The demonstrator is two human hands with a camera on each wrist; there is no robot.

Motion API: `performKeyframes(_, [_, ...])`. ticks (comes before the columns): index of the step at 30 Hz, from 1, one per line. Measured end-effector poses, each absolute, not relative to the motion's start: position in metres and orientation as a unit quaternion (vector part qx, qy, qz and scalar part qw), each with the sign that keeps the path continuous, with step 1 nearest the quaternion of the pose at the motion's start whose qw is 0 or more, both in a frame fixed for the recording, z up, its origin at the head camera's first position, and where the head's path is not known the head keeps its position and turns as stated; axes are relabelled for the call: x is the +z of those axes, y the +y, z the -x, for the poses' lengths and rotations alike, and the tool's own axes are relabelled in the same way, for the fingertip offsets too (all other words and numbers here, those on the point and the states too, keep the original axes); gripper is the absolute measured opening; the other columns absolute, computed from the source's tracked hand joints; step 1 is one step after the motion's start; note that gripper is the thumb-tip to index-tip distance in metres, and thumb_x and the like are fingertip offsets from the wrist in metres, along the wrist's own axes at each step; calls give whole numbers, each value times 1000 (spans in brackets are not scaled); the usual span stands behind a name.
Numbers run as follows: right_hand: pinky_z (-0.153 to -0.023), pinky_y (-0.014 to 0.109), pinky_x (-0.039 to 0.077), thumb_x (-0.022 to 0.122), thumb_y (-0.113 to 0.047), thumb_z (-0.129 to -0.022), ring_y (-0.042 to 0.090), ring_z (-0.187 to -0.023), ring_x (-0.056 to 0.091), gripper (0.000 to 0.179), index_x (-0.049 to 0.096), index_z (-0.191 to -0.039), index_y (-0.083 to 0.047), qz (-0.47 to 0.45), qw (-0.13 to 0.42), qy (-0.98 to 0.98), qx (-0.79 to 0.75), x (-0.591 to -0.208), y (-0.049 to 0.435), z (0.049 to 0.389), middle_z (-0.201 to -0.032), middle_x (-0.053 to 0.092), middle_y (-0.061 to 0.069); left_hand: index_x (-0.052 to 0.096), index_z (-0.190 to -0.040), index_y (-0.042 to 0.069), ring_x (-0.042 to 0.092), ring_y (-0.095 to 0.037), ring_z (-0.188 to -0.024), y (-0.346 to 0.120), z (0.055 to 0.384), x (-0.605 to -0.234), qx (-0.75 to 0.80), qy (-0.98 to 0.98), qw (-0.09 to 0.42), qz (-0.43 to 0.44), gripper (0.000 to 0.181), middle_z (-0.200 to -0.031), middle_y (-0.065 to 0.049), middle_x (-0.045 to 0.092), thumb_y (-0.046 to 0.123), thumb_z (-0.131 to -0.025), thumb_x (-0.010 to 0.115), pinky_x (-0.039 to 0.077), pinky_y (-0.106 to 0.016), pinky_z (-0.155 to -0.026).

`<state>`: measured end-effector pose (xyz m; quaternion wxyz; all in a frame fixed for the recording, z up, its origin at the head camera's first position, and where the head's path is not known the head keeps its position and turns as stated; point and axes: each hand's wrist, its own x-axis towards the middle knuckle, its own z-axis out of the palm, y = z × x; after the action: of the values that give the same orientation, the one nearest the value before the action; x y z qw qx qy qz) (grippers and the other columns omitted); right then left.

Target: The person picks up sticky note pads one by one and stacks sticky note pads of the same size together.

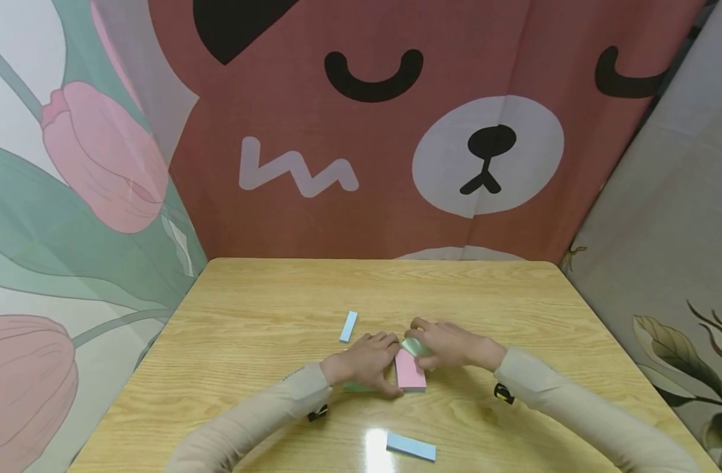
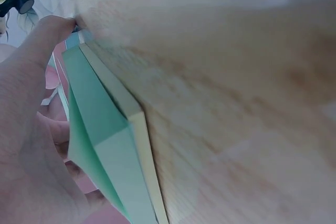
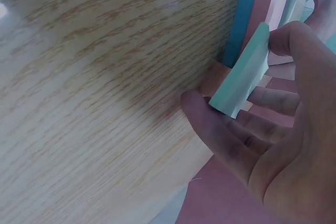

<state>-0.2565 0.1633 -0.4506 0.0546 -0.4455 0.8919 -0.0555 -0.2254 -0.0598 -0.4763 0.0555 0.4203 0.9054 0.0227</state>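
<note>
My right hand [image 1: 446,343] pinches a small light green sticky note pad [image 3: 244,74] by its ends, tilted just above the far end of a pink pad [image 1: 410,372]. That pink pad lies on a blue layer [image 3: 244,11], seen edge-on in the right wrist view. My left hand [image 1: 366,362] spans the pads from the left, its thumb at the near end and its fingers at the far end. Beneath its palm lies a larger green pad [image 2: 118,153] with a lifted sheet, on a pale yellow pad [image 2: 142,135]. The left fingertips are partly hidden.
A narrow light blue pad [image 1: 348,326] lies beyond the left hand. Another light blue pad [image 1: 411,447] lies near the table's front. The wooden table [image 1: 266,295] meets a printed bear curtain [image 1: 384,144] at the back.
</note>
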Motion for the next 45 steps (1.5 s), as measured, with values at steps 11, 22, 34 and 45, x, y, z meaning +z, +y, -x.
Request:
performKeyframes(11, [-67, 26, 50, 66, -35, -96, 13, -81, 58, 50, 55, -135, -6, 451, 85, 884, -91, -445, 166, 256, -124, 52, 16, 48, -142, 8, 46, -12, -113, -60, 227, -474, 21, 905, 55, -421, 87, -127, 3, 49, 69, -82, 63, 45, -37, -96])
performKeyframes(22, [-71, 26, 52, 65, -19, -97, 12, -84, 58, 38, 59, -131, -4, 481, 83, 862, -135, -450, 171, 260, -118, 53, 13, 47, -144, 9, 46, -12, -114, -60, 225, -475, 18, 904, 53, -423, 87, -128, 3, 48, 70, -83, 62, 44, -35, -96])
performKeyframes(34, [-65, 22, 47, 64, -16, -97, 9, -77, 51, 35, 60, -131, -6, 457, 96, 873, -142, -449, 171, 260, -114, 50, 10, 45, -145, 8, 45, -13, -118, -60, 224, -474, 23, 906, 59, -418, 88, -131, 2, 48, 69, -83, 63, 43, -38, -100])
performKeyframes(45, [-60, 22, 47, 62, -22, -99, 5, -68, 50, 32, 62, -126, -5, 463, 96, 869, -143, -449, 170, 256, -108, 51, 8, 45, -144, 7, 45, -14, -121, -60, 225, -480, 19, 907, 51, -417, 92, -134, 1, 48, 72, -82, 60, 43, -41, -101])
